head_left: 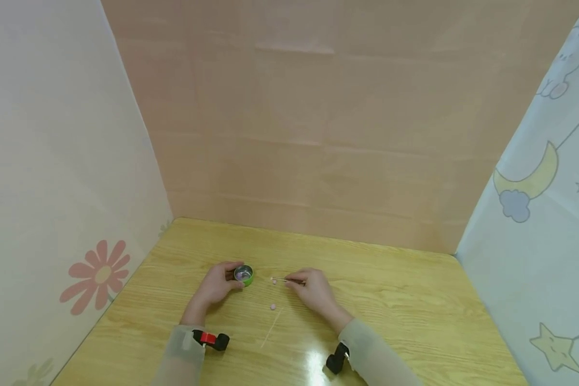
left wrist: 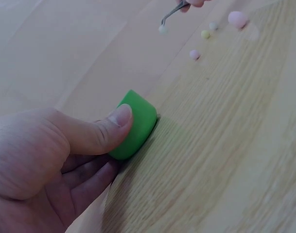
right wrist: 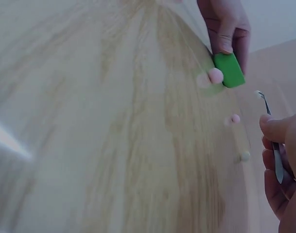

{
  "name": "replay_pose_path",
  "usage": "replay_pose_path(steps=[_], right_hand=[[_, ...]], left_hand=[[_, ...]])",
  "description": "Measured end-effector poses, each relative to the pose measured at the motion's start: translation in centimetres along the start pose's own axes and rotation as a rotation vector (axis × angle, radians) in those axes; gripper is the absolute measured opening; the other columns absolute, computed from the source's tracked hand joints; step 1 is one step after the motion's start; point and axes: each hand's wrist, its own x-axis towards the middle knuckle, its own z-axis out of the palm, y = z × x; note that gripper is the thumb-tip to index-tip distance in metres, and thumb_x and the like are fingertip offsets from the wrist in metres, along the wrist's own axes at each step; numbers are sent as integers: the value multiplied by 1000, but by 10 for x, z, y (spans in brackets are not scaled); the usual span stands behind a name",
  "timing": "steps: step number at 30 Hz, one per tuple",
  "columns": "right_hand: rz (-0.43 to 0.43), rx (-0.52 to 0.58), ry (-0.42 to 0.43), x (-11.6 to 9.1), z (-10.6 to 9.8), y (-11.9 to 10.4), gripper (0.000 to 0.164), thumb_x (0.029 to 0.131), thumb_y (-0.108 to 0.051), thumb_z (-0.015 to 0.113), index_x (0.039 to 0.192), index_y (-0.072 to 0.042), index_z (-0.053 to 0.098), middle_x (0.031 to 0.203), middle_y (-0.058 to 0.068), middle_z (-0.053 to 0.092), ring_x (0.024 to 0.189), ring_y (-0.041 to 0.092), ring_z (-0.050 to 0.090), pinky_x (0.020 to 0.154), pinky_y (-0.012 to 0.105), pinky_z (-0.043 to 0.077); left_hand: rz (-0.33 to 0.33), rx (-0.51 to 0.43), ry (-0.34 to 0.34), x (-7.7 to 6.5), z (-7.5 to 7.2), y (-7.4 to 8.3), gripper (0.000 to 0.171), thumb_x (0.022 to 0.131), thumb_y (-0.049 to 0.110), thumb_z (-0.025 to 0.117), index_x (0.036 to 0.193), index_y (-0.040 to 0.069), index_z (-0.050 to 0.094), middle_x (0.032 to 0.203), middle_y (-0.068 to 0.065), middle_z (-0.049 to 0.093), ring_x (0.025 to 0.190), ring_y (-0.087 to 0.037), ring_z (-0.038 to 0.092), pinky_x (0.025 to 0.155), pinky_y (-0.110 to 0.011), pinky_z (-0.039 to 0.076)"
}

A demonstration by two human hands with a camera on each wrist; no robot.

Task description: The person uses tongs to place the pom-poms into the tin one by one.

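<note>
My left hand [head_left: 214, 285] grips a small round green cup [left wrist: 144, 121], thumb against its side, with the cup resting on the table. Inside it lies something pale and pinkish, seen from the head. To its right my right hand [head_left: 314, 290] pinches metal tweezers [right wrist: 278, 162]. A small whitish ball [left wrist: 163, 29] sits at the tweezer tips, raised above the table and apart from the cup. On the wood between the hands lie a larger pink ball [left wrist: 238, 20], a smaller pink ball [left wrist: 194, 55], a yellow ball [left wrist: 205, 34] and a pale greenish ball [left wrist: 214, 26].
The wooden table [head_left: 395, 321] meets a brown backdrop [head_left: 309, 177] behind, with a flower-printed panel [head_left: 67, 177] at left and a moon-and-star panel [head_left: 545, 268] at right. A thin pale line [head_left: 272, 328] shows on the table between the forearms.
</note>
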Motion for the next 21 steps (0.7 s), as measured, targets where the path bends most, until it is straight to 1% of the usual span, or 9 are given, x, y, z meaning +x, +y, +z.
replay_pose_path(steps=[6, 12, 15, 21], right_hand=[[-66, -112, -19, 11, 11, -17, 13, 99, -27, 81, 108, -20, 87, 102, -7, 77, 92, 11, 71, 79, 32, 61], [-96, -121, -2, 19, 21, -28, 14, 98, -25, 81, 109, -18, 87, 102, -6, 78, 92, 11, 72, 78, 30, 61], [-84, -110, 8, 23, 26, -33, 14, 98, -25, 81, 109, -17, 87, 102, -5, 77, 91, 10, 72, 77, 28, 62], [-22, -91, 8, 28, 34, -43, 15, 99, -27, 81, 110, -19, 87, 102, -6, 76, 89, 6, 71, 75, 24, 60]], left_hand=[[-8, -16, 1, -1, 1, 2, 59, 91, 0, 83, 146, 0, 64, 148, -23, 60, 132, -41, 62, 109, -51, 54], [-12, -13, 5, 0, 3, 2, 59, 91, -3, 83, 146, -1, 63, 148, -24, 60, 132, -41, 62, 109, -51, 53], [-12, -12, 5, 0, 2, 1, 59, 91, -2, 83, 147, -1, 63, 148, -23, 60, 132, -40, 63, 109, -52, 53], [-3, -16, 3, 1, 2, -2, 59, 92, 0, 83, 147, 0, 63, 148, -23, 60, 132, -40, 63, 109, -52, 53]])
